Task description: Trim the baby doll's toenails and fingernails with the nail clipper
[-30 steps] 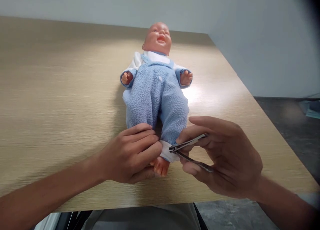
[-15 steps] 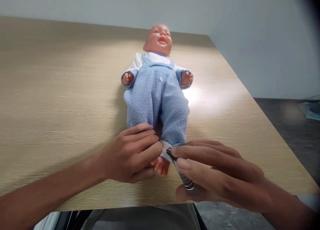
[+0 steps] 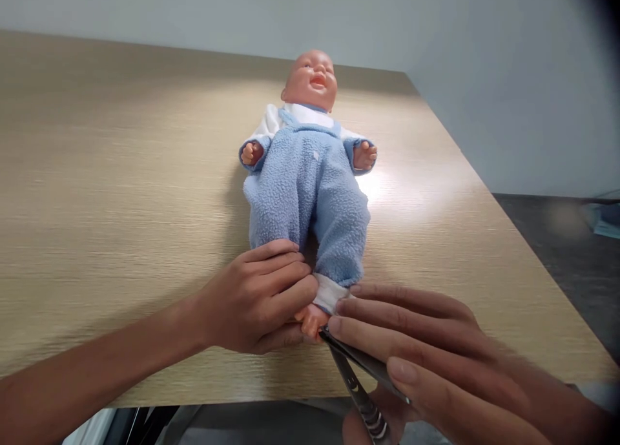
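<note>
A baby doll [image 3: 305,174] in blue fleece overalls and a white shirt lies on its back, feet toward me. My left hand [image 3: 264,296] is closed around the doll's lower leg and foot on the left side, its fingers reaching the white cuff [image 3: 330,293] of the other leg. My right hand [image 3: 436,354] grips a metal nail clipper [image 3: 356,383], lever raised, between the thumb below and the fingers above. The clipper's jaw end is at the toes of the doll's bare foot [image 3: 314,321]; whether it touches them I cannot tell.
The doll rests on a light wood-grain table [image 3: 121,186], near its front edge. A pale wall [image 3: 217,12] stands behind the table. To the right, past the table's edge, dark floor [image 3: 537,238] shows with a light-blue item [image 3: 609,220] on it.
My right hand has moved the nail clipper down from the white cuff to the doll's toes. The clipper's lever now shows lifted from its body. My left hand stays on the doll's leg.
</note>
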Available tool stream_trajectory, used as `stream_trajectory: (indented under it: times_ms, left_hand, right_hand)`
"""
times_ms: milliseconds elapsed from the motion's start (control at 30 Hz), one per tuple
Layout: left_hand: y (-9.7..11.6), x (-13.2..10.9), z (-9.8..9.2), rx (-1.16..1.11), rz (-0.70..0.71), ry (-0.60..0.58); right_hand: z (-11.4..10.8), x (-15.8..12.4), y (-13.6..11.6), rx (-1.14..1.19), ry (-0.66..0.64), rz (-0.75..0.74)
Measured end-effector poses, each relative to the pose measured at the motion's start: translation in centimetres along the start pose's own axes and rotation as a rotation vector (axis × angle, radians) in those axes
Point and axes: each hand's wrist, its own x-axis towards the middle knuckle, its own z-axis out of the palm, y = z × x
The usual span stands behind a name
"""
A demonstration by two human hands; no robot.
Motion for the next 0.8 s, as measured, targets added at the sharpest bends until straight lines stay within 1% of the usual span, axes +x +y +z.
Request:
stream_trajectory:
  times_ms: [33,67,100,133,200,267,300,367,433,500,533,633,667,700,733,800]
  left_hand:
    - [0.0,0.0,0.0,-0.001,0.000,0.000]
    - [0.0,0.0,0.0,-0.004,0.001,0.001]
    - [0.0,0.0,0.0,-0.006,0.001,0.000]
    - [0.0,0.0,0.0,-0.008,0.001,-0.003]
    - [0.0,0.0,0.0,-0.010,-0.002,-0.008]
    - [0.0,0.0,0.0,-0.010,-0.005,-0.009]
    - [0.0,0.0,0.0,-0.009,-0.005,-0.009]
    - [0.0,0.0,0.0,-0.009,-0.003,-0.007]
    - [0.0,0.0,0.0,-0.011,-0.002,-0.012]
    - [0.1,0.0,0.0,-0.013,-0.006,-0.018]
    - [0.1,0.0,0.0,-0.013,-0.006,-0.017]
    - [0.1,0.0,0.0,-0.013,-0.008,-0.017]
    - [0.1,0.0,0.0,-0.011,-0.008,-0.017]
    - [0.1,0.0,0.0,-0.008,-0.008,-0.017]
    - [0.1,0.0,-0.1,-0.005,-0.007,-0.018]
    - [0.0,0.0,-0.1,-0.002,-0.005,-0.017]
  right_hand:
    - [0.6,-0.1,-0.7,-0.068,0.124,0.118]
    - [1.0,-0.2,-1.2,-0.096,0.182,0.165]
    - [1.3,-0.2,-1.5,-0.106,0.207,0.205]
    - [1.2,-0.1,-1.7,-0.092,0.182,0.230]
    - [0.4,0.2,-1.5,-0.010,0.010,0.238]
    - [-0.9,0.4,-1.0,0.086,-0.180,0.238]
    - [-1.6,0.5,-0.7,0.123,-0.236,0.242]
    - [-2.4,0.5,-0.4,0.167,-0.286,0.253]
    - [-2.4,0.4,-0.4,0.175,-0.295,0.248]
    - [-1.5,0.3,-0.8,0.151,-0.264,0.235]
    - [-0.8,0.2,-1.1,0.126,-0.214,0.230]
    - [1.1,0.0,-1.9,0.023,0.100,0.215]
    - [1.6,-0.1,-2.0,0.004,0.171,0.195]
    - [1.8,-0.1,-2.1,0.000,0.214,0.173]
    - [1.9,-0.2,-2.1,0.006,0.221,0.170]
    - [1.6,-0.3,-1.9,0.023,0.172,0.172]
